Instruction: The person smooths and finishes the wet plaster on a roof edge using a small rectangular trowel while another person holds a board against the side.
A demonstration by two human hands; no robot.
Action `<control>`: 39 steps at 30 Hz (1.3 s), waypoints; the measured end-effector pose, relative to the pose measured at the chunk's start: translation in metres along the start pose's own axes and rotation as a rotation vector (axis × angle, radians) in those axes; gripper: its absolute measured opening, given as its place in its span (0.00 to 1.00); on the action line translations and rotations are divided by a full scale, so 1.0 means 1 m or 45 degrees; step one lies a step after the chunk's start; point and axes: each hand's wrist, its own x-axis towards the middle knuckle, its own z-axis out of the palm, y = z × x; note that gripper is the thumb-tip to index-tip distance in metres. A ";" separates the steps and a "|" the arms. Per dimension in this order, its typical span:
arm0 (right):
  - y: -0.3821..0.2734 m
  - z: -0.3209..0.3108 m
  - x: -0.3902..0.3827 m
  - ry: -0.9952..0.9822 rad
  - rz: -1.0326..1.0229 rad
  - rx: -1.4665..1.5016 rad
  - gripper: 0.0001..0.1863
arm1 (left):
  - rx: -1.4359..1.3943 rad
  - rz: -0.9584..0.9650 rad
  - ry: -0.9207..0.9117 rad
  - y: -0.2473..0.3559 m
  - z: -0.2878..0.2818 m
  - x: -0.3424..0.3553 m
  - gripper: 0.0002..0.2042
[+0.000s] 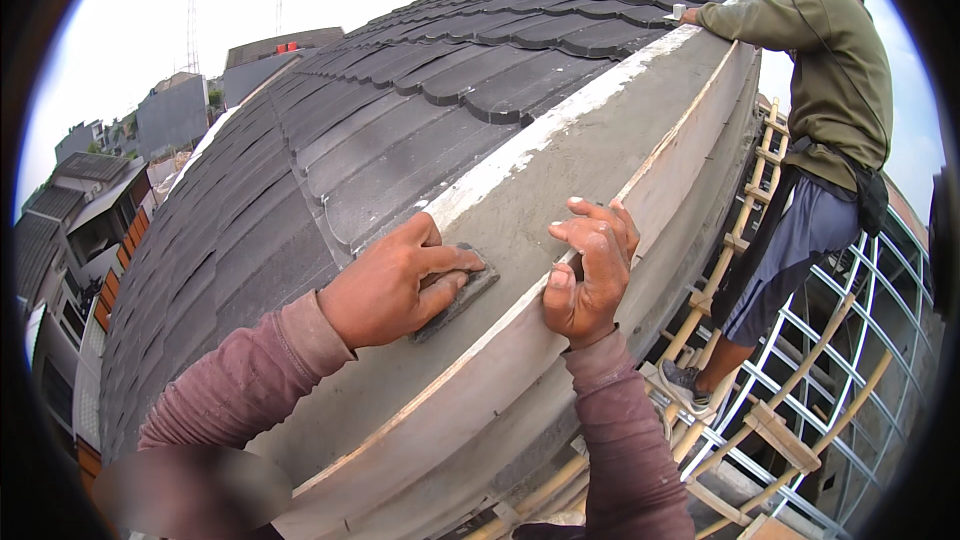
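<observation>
My left hand (395, 285) pinches a dark grey, flat, sponge-like pad (462, 300) between thumb and fingers. The pad lies against a strip of smooth grey cement (570, 175) that slopes up along the roof edge. Beside it, on the right, a long pale board (480, 380) stands on edge along the cement. Curled over the board's upper edge is my right hand (595, 265), its thumb on the top and its fingertips bent toward the cement. Under my left fingers, part of the pad is hidden.
Dark roof tiles (400, 140) border the cement on the left, along a whitish band (545, 140). Up at the right, a person (835, 70) stands on bamboo scaffolding (735, 230), one hand at the strip's top. Metal framing (840, 340) lies below; houses (90, 210) are far left.
</observation>
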 end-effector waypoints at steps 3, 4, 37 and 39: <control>-0.010 0.009 0.004 -0.001 0.019 0.045 0.15 | 0.102 -0.104 0.084 -0.026 -0.009 -0.007 0.14; -0.010 0.010 0.003 -0.013 0.018 0.038 0.15 | 0.093 -0.065 0.153 -0.034 0.000 0.012 0.14; -0.007 0.005 0.004 -0.023 0.015 -0.060 0.19 | -0.002 -0.115 0.121 -0.014 -0.007 -0.070 0.14; -0.011 0.008 0.005 -0.022 0.022 -0.031 0.19 | 0.047 -0.148 0.187 -0.028 0.000 -0.062 0.14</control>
